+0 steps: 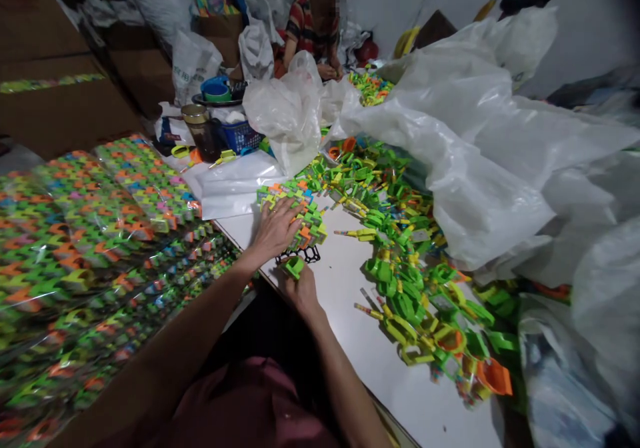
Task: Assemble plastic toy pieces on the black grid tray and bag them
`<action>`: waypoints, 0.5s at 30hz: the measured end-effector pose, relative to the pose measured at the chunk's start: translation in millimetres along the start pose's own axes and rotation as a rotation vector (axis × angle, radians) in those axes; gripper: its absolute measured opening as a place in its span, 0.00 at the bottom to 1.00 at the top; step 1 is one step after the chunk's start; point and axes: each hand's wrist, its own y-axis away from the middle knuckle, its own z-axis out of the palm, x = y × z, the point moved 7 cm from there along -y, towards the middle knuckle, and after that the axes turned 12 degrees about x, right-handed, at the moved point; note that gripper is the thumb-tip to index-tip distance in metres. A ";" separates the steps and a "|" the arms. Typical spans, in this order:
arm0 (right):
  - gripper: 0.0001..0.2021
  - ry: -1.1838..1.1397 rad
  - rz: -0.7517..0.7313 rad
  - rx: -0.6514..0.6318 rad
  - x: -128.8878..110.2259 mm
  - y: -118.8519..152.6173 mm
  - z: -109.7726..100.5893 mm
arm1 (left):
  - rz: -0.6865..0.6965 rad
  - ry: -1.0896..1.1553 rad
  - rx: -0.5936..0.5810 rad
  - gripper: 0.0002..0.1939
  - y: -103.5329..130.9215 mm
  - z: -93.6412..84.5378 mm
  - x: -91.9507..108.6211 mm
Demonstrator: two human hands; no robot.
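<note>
My left hand (277, 227) lies flat, fingers stretched out, over a tight block of small green, yellow and orange plastic pieces (315, 228). Those pieces are packed in rows at the table's near edge. Just in front of me, a black rack with round openings (311, 255) sticks out from under the block. My right hand (303, 292) is closed around a green plastic piece with a round loop (294, 267), held at the rack's near end. Some of its fingers are hidden from view. Right of both hands spreads a loose heap of similar green and yellow pieces (400, 268).
On the left stand filled clear-wrapped trays of coloured pieces (100, 215). Large translucent plastic bags (480, 135) drape over the heap's far side. Behind are a jar (199, 128), a blue basket (243, 135) and cardboard boxes (45, 68). Another person (315, 28) sits at the far end.
</note>
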 end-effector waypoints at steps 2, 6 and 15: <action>0.11 0.096 -0.054 -0.044 -5.3 -2.3 4.2 | 0.016 0.025 0.005 0.21 -0.3 1.9 -0.9; 0.11 0.267 -0.047 -0.120 -9.9 -10.2 9.6 | 0.019 0.106 0.028 0.21 -1.9 -5.2 -4.8; 0.11 0.236 -0.169 -0.153 -28.4 -11.5 -4.6 | 0.400 0.229 0.069 0.15 43.1 -26.9 25.4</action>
